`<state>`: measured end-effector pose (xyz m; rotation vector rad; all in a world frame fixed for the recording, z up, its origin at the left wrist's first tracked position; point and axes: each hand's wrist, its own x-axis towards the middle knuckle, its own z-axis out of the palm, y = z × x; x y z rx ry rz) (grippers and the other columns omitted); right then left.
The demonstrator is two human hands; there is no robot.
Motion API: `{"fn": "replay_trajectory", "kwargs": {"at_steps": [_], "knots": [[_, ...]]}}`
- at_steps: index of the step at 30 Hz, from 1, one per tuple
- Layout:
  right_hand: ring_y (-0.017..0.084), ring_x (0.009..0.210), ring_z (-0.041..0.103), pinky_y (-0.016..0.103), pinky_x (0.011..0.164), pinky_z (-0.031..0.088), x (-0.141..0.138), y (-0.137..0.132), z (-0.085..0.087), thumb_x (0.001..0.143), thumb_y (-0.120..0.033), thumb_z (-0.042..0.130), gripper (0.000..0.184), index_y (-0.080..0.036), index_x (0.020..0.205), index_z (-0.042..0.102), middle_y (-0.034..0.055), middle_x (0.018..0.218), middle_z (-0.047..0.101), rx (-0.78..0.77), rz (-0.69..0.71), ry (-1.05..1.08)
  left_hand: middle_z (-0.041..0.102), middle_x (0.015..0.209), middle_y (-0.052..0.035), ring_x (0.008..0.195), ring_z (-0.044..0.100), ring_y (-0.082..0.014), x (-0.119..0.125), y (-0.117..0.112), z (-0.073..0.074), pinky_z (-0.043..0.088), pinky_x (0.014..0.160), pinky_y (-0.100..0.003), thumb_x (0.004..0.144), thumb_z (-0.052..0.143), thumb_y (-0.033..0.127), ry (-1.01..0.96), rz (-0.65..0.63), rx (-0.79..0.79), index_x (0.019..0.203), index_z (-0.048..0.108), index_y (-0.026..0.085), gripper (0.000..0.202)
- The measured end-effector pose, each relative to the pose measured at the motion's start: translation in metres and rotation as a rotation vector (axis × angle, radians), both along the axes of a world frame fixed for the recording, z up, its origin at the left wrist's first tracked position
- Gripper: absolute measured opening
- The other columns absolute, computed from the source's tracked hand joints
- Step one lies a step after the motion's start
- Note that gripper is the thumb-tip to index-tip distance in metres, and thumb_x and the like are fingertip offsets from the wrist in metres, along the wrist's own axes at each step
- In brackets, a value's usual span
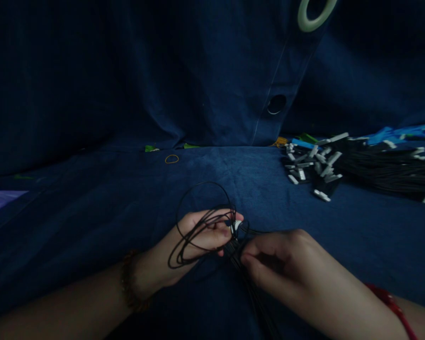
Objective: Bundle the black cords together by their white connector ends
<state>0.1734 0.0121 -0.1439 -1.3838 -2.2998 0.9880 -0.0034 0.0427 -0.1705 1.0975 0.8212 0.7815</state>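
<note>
Thin black cables (198, 231) loop over my left hand (208, 233), whose thumb and fingers are closed on the bundle. A small white connector (236, 225) shows at those fingertips. To the right, my right hand (279, 259) pinches thumb against forefinger beside the bundle, at a strand of the same black cable. From between the hands the cable lengths run down toward the bottom edge, partly hidden by the right hand. The picture is dark, so single strands are hard to tell apart.
A pile of black cables (386, 170) with white connectors (327, 165) lies at the right. A yellow rubber band (172, 159) rests on the blue cloth (127, 189). More rubber bands (280, 141) sit by the pile. Purple material (2, 200) is at far left, and a blue curtain (198, 71) hangs behind.
</note>
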Motion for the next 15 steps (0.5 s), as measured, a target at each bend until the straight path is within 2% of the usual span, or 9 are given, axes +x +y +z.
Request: {"fn": "replay_trajectory", "kwargs": {"at_steps": [2, 6, 9, 11, 12, 14, 15], "knots": [[0.009, 0.051, 0.049, 0.02, 0.048, 0.033, 0.001, 0.0, 0.001, 0.081, -0.016, 0.04, 0.021, -0.019, 0.067, 0.055, -0.0039, 0.059, 0.055, 0.033, -0.003, -0.016, 0.057, 0.086, -0.0021, 0.067, 0.048, -0.0071, 0.0, 0.0, 0.0, 0.04, 0.058, -0.015, 0.076, 0.059, 0.023, -0.007, -0.009, -0.003, 0.099, 0.064, 0.019, 0.024], [0.009, 0.051, 0.05, 0.019, 0.046, 0.034, 0.0, 0.0, 0.0, 0.078, -0.015, 0.042, 0.018, -0.019, 0.068, 0.056, -0.0029, 0.061, 0.058, 0.101, -0.048, -0.044, 0.057, 0.09, -0.0029, 0.071, 0.049, -0.0092, 0.0, 0.001, 0.0, 0.04, 0.059, -0.016, 0.076, 0.059, 0.021, 0.006, 0.003, -0.012, 0.099, 0.064, 0.019, 0.024], [0.01, 0.054, 0.053, 0.019, 0.049, 0.038, 0.0, 0.001, 0.002, 0.076, -0.016, 0.043, 0.014, -0.019, 0.073, 0.057, -0.0019, 0.065, 0.058, 0.053, -0.095, 0.057, 0.058, 0.087, -0.0033, 0.068, 0.048, -0.0088, 0.001, 0.0, 0.003, 0.038, 0.056, -0.016, 0.075, 0.059, 0.021, 0.009, 0.003, -0.042, 0.097, 0.065, 0.017, 0.023], [0.008, 0.047, 0.049, 0.017, 0.044, 0.038, 0.003, 0.004, 0.009, 0.075, -0.018, 0.043, 0.017, -0.02, 0.084, 0.057, -0.0038, 0.06, 0.053, -0.131, -0.136, 0.215, 0.057, 0.08, -0.0023, 0.064, 0.046, -0.0075, 0.002, 0.0, 0.004, 0.037, 0.055, -0.016, 0.074, 0.06, 0.022, 0.018, 0.007, -0.075, 0.097, 0.065, 0.017, 0.023], [0.007, 0.042, 0.044, 0.016, 0.039, 0.035, 0.007, 0.006, 0.013, 0.074, -0.019, 0.043, 0.019, -0.02, 0.086, 0.056, -0.005, 0.055, 0.049, -0.28, -0.144, 0.3, 0.056, 0.077, -0.0017, 0.063, 0.045, -0.0069, 0.002, 0.0, 0.004, 0.036, 0.055, -0.016, 0.075, 0.06, 0.023, 0.026, 0.008, -0.085, 0.097, 0.065, 0.018, 0.023], [0.003, 0.034, 0.035, 0.012, 0.033, 0.027, 0.018, 0.012, 0.024, 0.073, -0.021, 0.04, 0.018, -0.018, 0.078, 0.057, -0.0067, 0.047, 0.041, -0.608, -0.117, 0.473, 0.055, 0.074, -0.0008, 0.06, 0.042, -0.0058, 0.002, 0.0, 0.004, 0.035, 0.055, -0.016, 0.074, 0.061, 0.023, 0.039, 0.009, -0.098, 0.096, 0.065, 0.02, 0.023], [0.002, 0.033, 0.036, 0.011, 0.033, 0.026, 0.025, 0.016, 0.029, 0.073, -0.022, 0.039, 0.019, -0.017, 0.07, 0.057, -0.006, 0.046, 0.043, -0.726, -0.088, 0.559, 0.054, 0.074, -0.0007, 0.059, 0.042, -0.0055, 0.001, 0.001, 0.004, 0.035, 0.054, -0.016, 0.074, 0.061, 0.023, 0.042, 0.015, -0.108, 0.096, 0.066, 0.02, 0.023]]}}
